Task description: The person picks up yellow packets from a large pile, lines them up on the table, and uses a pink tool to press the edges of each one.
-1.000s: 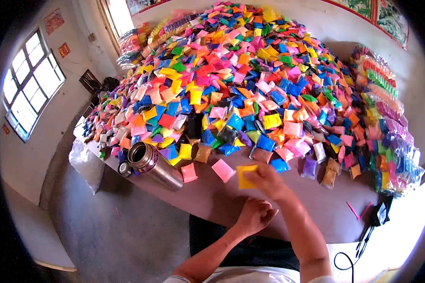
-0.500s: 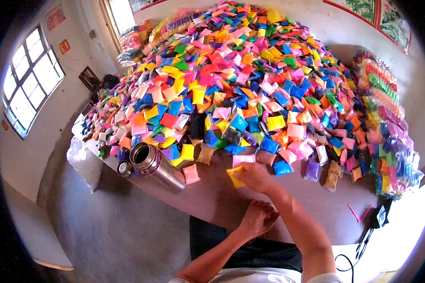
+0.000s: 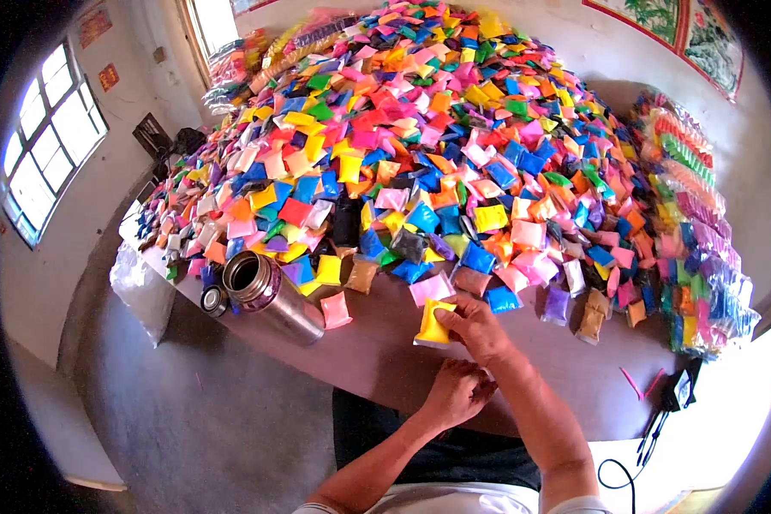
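The right hand (image 3: 480, 331) pinches a yellow sachet (image 3: 433, 325) at its nine o'clock, edge-held probably to leave the face clear; whether the left hand (image 3: 451, 392), curled at seven o'clock, grips anything, I cannot tell.

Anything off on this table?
The metal flask sits uncapped near the edge of the table, beside the packet pile; a knock might spill any contents, which I can't see. Two thin pink strips lie loose toward the right, looking like stray scraps. No spill or damage visible.
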A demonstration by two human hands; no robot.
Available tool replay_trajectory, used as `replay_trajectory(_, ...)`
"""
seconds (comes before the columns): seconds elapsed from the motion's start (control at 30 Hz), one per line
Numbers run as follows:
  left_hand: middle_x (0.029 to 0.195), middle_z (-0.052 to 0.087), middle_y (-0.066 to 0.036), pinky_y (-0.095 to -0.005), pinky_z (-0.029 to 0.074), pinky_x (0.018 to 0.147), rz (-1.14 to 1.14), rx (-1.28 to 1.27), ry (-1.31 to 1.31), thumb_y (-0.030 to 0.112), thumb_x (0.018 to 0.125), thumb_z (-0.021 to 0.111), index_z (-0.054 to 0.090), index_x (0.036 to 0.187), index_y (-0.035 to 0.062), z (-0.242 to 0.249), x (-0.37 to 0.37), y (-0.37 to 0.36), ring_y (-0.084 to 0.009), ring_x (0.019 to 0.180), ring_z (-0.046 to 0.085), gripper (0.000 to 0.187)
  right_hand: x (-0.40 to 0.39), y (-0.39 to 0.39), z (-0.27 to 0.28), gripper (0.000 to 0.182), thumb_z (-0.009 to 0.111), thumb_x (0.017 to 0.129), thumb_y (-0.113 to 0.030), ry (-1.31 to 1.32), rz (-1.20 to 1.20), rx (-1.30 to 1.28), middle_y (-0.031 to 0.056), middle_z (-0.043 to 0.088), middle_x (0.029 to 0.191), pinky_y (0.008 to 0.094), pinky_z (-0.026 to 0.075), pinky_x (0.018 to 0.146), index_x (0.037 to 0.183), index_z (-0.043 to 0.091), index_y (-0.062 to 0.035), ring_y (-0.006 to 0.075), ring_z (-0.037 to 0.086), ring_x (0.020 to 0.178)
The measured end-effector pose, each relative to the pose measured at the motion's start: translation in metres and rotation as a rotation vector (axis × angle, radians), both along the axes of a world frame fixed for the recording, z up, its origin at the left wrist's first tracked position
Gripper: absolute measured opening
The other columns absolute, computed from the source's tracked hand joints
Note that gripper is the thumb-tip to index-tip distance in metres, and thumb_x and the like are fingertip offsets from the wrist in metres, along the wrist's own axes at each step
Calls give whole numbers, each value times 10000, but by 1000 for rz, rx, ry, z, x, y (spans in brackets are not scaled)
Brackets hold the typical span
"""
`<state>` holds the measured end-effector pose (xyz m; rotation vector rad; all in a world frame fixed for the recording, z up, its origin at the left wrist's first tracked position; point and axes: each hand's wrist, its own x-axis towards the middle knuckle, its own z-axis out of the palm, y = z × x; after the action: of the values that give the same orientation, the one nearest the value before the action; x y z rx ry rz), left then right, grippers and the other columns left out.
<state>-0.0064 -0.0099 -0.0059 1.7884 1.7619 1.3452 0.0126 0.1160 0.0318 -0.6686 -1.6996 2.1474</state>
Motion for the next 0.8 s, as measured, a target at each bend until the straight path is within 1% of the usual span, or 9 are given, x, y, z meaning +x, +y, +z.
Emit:
replay_trajectory(0.13, 810, 658, -139, -434, 492, 751, -39, -20, -58, 102, 761, 673, 630, 857, 31, -3, -2, 1, -337, 807, 634, 127, 2, -2, 11, 269, 654, 906, -226, -30, 7, 29, 18, 636, 854, 259, 468, 648, 1062, 632, -8, 96, 574, 723)
replay_trajectory(0.2, 819, 657, -97, -386, 496, 740, -65, -183, -204, 148, 821, 664, 633, 899, 32, -6, -4, -1, -253, 789, 636, 143, 11, -6, 24, 256, 648, 908, -208, -33, 1, 54, 18, 633, 853, 258, 469, 645, 1066, 625, -8, 95, 574, 724)
replay_trajectory(0.33, 804, 648, -104, -364, 478, 696, 61, -60, -477, 237, 873, 645, 617, 826, 27, -6, -4, -5, -248, 726, 611, 217, 41, -7, 28, 216, 630, 905, -154, 53, -178, 58, 26, 631, 864, 254, 467, 652, 1064, 602, -9, 100, 574, 738)
replay_trajectory(0.43, 815, 641, -102, -351, 480, 701, 45, -62, -554, 322, 905, 617, 628, 915, 46, -3, -5, -11, -217, 730, 601, 277, 67, -9, 14, 204, 632, 895, -131, 97, -189, -19, 31, 632, 880, 253, 470, 664, 1059, 593, -16, 103, 578, 756)
replay_trajectory(0.5, 835, 648, -98, -364, 476, 743, 26, -229, -783, 359, 935, 571, 631, 957, 56, 0, -3, -14, -228, 754, 612, 310, 78, -18, 5, 200, 639, 887, -114, 126, -141, -82, 30, 636, 888, 253, 475, 678, 1057, 591, -20, 106, 582, 769)
replay_trajectory(0.53, 835, 648, -98, -364, 476, 743, 24, -231, -783, 359, 935, 571, 631, 957, 56, 3, -2, -13, -228, 754, 612, 310, 82, -20, 3, 200, 639, 887, -114, 126, -143, -82, 30, 636, 888, 253, 475, 678, 1057, 591, -20, 106, 582, 769)
replay_trajectory(0.6, 824, 649, -104, -384, 474, 766, 8, -57, -404, 370, 952, 539, 632, 949, 54, 11, -4, -10, -250, 756, 618, 329, 90, -20, 4, 186, 637, 885, -116, 117, -150, -67, 38, 640, 887, 233, 476, 673, 1040, 604, -18, 118, 595, 748)
replay_trajectory(0.73, 807, 647, -108, -400, 472, 767, 5, -60, -321, 339, 962, 527, 630, 945, 49, 14, -4, -10, -268, 767, 619, 308, 97, -18, 21, 234, 667, 873, -99, -54, -94, 8, 46, 660, 898, 274, 493, 693, 1072, 613, 11, 128, 606, 774)
replay_trajectory(0.8, 883, 659, -154, -405, 491, 747, 1, -171, -291, 297, 932, 553, 640, 989, 26, 13, -6, -11, -331, 834, 639, 290, 97, -15, 18, 235, 678, 868, -103, -59, -98, 33, 45, 663, 891, 275, 493, 695, 1062, 621, 16, 128, 606, 769)
